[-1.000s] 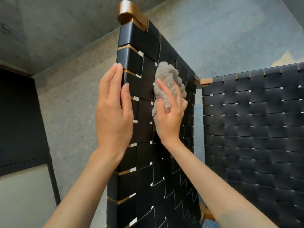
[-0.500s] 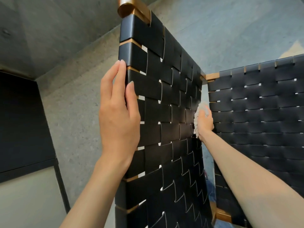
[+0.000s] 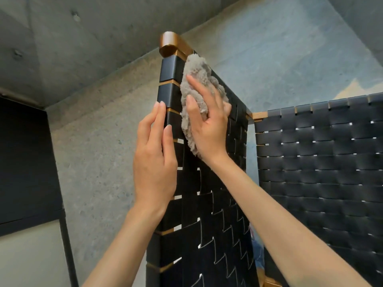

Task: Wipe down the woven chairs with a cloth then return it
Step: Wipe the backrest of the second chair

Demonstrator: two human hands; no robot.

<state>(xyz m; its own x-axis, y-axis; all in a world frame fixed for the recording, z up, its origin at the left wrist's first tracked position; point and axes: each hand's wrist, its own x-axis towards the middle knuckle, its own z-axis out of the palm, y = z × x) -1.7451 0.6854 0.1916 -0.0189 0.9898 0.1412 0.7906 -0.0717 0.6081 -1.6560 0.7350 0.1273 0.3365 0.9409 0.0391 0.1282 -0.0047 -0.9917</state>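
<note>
The grey fluffy cloth (image 3: 195,100) lies bunched against the black woven panel of the near chair (image 3: 209,214), high up by its top left corner, just under the rounded wooden end of the frame (image 3: 171,46). The top of the cloth reaches almost to that wooden cap, and its lower end hangs down past the heel of my palm. My right hand (image 3: 207,125) presses the cloth flat against the weave, fingers spread over it and curling into the pile, so my grip is closed on the cloth and pins it to the straps. The thumb side is hidden behind the cloth, and I cannot tell how far it wraps round.

My left hand (image 3: 154,160) rests on the left edge of the same panel, just below and to the left of the cloth. Its fingers lie straight and together along the strap edge, flat and holding nothing, only steadying the frame. Thin bands of wood show between the black straps along that edge.

To the right, a second woven chair (image 3: 319,162) stands well apart from my hands, its panel facing me, its top left corner meeting a short wooden joint (image 3: 258,116) near the far top corner of the first chair. Behind both runs a grey concrete wall (image 3: 99,121). At the far left stands a dark panel (image 3: 24,158) with a thin black upright below it.
</note>
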